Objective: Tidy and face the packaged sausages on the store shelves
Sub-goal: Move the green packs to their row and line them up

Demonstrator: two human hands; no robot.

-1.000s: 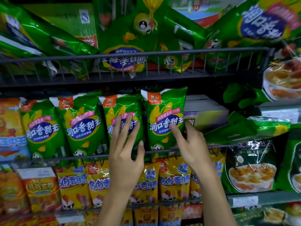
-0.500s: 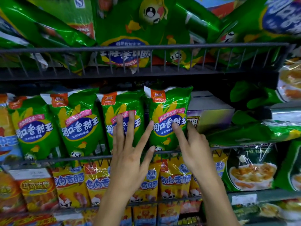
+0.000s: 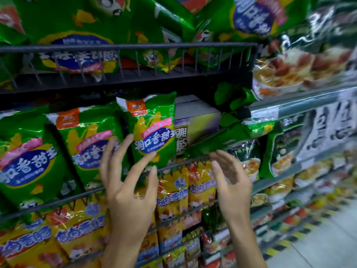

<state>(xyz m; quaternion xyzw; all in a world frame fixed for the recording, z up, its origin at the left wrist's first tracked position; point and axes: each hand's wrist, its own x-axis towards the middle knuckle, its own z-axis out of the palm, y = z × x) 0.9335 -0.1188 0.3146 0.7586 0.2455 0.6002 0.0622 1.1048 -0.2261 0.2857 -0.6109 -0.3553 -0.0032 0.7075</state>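
Three glossy green sausage packets (image 3: pixel 152 130) are stood upright behind the dark wire shelf rail (image 3: pixel 173 165). Nothing is gripped: the left hand (image 3: pixel 129 192) and right hand (image 3: pixel 231 182) are held before them, fingers spread.

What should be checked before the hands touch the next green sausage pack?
1. Left hand free, fingers spread: ok.
2. Right hand free, holding nothing: ok.
3. Rightmost upright green pack faces front, label readable: ok.
4. Green pack lying flat beside the purple box, not upright: not ok.
5. Wire rail in front of the packs intact: ok.
6. Stock behind the front row: cannot tell.
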